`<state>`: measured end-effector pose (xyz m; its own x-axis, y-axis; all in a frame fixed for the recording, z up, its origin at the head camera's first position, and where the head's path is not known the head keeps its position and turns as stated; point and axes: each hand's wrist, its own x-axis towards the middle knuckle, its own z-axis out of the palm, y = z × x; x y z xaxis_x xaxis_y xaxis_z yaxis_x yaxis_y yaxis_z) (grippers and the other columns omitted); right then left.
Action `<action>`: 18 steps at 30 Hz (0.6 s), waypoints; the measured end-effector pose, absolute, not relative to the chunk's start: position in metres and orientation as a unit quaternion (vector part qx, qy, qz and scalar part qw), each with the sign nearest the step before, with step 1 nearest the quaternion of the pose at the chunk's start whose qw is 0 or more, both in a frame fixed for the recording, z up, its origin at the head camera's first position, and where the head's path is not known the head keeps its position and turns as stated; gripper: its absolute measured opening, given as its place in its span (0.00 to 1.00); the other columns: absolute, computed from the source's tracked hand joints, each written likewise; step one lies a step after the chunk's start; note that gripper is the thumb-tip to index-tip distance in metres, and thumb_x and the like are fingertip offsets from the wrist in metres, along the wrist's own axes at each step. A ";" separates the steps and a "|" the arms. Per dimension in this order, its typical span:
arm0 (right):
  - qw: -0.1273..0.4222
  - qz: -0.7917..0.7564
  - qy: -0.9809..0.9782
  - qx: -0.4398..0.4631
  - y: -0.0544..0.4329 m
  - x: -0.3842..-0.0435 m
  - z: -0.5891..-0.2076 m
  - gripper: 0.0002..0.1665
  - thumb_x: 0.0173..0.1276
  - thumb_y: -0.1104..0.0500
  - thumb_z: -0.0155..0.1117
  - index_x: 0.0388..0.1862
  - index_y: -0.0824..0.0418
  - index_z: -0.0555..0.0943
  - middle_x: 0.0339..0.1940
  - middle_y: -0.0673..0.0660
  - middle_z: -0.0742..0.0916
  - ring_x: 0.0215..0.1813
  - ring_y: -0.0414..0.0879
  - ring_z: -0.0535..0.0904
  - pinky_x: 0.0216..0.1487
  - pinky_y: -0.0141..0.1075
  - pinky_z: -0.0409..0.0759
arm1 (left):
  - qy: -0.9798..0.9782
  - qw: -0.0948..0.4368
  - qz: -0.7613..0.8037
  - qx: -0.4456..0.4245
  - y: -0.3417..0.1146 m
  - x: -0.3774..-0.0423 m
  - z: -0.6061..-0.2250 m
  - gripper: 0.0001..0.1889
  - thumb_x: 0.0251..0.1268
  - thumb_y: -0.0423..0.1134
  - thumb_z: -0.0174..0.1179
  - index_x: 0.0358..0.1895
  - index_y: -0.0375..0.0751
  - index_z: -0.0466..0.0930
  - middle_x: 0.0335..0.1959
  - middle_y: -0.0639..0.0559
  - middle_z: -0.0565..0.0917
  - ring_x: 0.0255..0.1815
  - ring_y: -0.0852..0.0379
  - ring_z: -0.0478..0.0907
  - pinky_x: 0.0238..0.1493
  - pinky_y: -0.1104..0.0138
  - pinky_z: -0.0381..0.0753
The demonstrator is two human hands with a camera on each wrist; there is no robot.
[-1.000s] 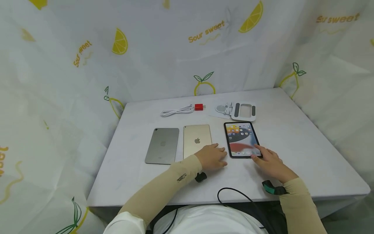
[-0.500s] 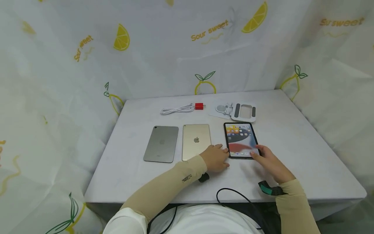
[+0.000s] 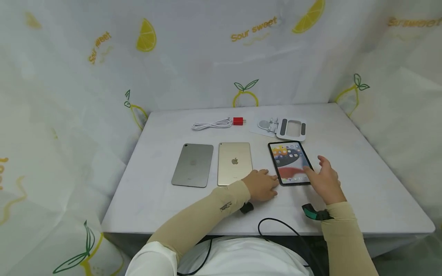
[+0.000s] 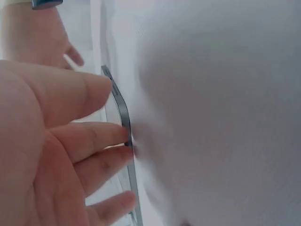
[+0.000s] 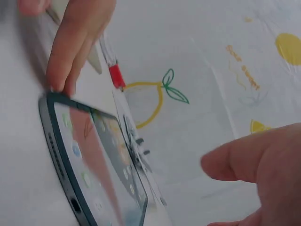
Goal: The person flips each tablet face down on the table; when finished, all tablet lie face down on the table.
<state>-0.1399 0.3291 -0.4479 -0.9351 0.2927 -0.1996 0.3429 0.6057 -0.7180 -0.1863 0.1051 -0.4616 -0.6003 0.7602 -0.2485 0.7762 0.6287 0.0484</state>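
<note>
A black-edged tablet lies screen up on the right half of the table, its home screen lit. My left hand rests beside its left edge, fingers stretched out. In the left wrist view, fingertips touch the tablet's thin side. At the lower right of the tablet is my right hand, its thumb overlapping the right edge in the head view and its fingers spread away. The right wrist view has the right thumb and fingers apart from the tablet, gripping nothing.
A gold tablet and a grey tablet lie face down at the left. Behind are a coiled white cable, a red plug and a white folding stand. A black cable loops near the front edge.
The right fingers have come off the tablet's lower right corner and spread rightward. The tablet has turned slightly, its near end shifting right, with the left hand following. The head view has shifted.
</note>
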 end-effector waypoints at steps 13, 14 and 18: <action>0.168 -0.337 0.909 0.177 0.340 -0.142 -0.454 0.63 0.82 0.28 0.43 0.84 0.76 0.33 0.80 0.85 0.53 0.77 0.86 0.53 0.68 0.79 0.62 | 0.891 0.149 -0.047 0.426 0.108 -0.186 -0.455 0.33 0.84 0.62 0.48 0.86 0.58 0.62 0.85 0.65 0.59 0.85 0.51 0.54 0.80 0.56 0.59; 0.166 -0.346 0.908 0.171 0.339 -0.142 -0.453 0.63 0.82 0.29 0.43 0.84 0.77 0.33 0.80 0.85 0.53 0.78 0.84 0.54 0.69 0.78 0.62 | 0.892 0.147 -0.053 0.423 0.107 -0.186 -0.454 0.33 0.84 0.62 0.49 0.85 0.58 0.62 0.85 0.66 0.60 0.85 0.52 0.54 0.80 0.56 0.59; 0.167 -0.404 0.884 0.164 0.338 -0.143 -0.450 0.59 0.84 0.33 0.42 0.84 0.77 0.35 0.81 0.84 0.54 0.79 0.80 0.56 0.72 0.74 0.62 | 0.898 0.132 -0.072 0.414 0.102 -0.185 -0.451 0.31 0.83 0.64 0.50 0.81 0.58 0.72 0.82 0.65 0.67 0.84 0.50 0.57 0.78 0.55 0.62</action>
<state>-0.1431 0.3380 -0.4500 -0.8906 0.1544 -0.4278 0.4244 0.6204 -0.6595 -0.1853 0.1023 -0.4512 -0.6230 0.7241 -0.2959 0.7619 0.6474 -0.0199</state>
